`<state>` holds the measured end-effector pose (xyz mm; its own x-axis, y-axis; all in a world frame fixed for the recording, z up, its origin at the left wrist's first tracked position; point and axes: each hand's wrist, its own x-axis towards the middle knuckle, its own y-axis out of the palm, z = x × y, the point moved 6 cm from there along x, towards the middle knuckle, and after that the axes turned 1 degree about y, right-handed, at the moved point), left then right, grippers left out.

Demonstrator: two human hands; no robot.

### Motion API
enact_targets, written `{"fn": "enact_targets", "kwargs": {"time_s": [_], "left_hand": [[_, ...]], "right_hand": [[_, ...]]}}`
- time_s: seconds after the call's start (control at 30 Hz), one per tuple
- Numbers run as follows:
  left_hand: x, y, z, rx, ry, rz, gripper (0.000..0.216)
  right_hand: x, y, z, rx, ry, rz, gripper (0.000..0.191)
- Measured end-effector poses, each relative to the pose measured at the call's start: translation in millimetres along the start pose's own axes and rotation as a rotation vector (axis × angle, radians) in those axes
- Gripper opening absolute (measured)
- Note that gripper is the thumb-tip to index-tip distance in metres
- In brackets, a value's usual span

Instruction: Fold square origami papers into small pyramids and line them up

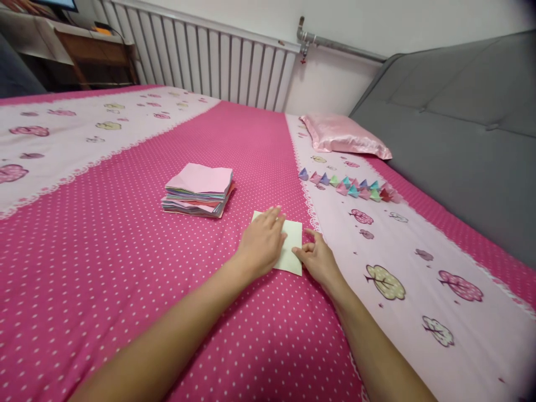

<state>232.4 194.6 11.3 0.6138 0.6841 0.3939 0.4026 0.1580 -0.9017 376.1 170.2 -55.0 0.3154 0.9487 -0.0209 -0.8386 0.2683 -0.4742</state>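
A pale yellow-green sheet of paper (293, 245) lies on the pink dotted bedspread, in front of me. My left hand (263, 240) rests over its left part with the fingers stretched out together, pressing it flat and hiding some of it. At the sheet's right edge, my right hand (317, 257) holds the paper between thumb and curled fingers. Ahead and to the left is a stack of coloured paper (199, 190), with a pink sheet on top. Small folded paper pieces (352, 187) in several colours stand in two rows to the right.
A shiny pink pillow (345, 137) lies farther back by the grey headboard (444, 106). Behind the bed (125, 268) is a white radiator (209, 56) with a pipe (343, 46). At the far left, another person's hand (23, 5) is on a desk (90, 44) near a screen.
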Motion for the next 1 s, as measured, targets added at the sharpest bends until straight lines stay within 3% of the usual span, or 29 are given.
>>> {"fn": "enact_targets", "kwargs": {"time_s": [0.13, 0.3, 0.83, 1.0], "left_hand": [[5.2, 31.9, -15.5, 0.055, 0.07, 0.175, 0.049], [-3.8, 58.3, 0.5, 0.02, 0.033, 0.264, 0.066], [-13.6, 45.7, 45.9, 0.102, -0.222, 0.202, 0.063], [-20.4, 40.0, 56.9, 0.134, -0.316, 0.211, 0.063]], "right_hand": [[0.0, 0.4, -0.6, -0.003, -0.018, 0.004, 0.065], [-1.6, 1.5, 2.1, -0.051, -0.007, 0.015, 0.064], [-5.9, -0.7, 7.3, -0.185, -0.004, -0.014, 0.064], [-13.2, -18.2, 31.4, -0.409, -0.153, -0.303, 0.055]]}}
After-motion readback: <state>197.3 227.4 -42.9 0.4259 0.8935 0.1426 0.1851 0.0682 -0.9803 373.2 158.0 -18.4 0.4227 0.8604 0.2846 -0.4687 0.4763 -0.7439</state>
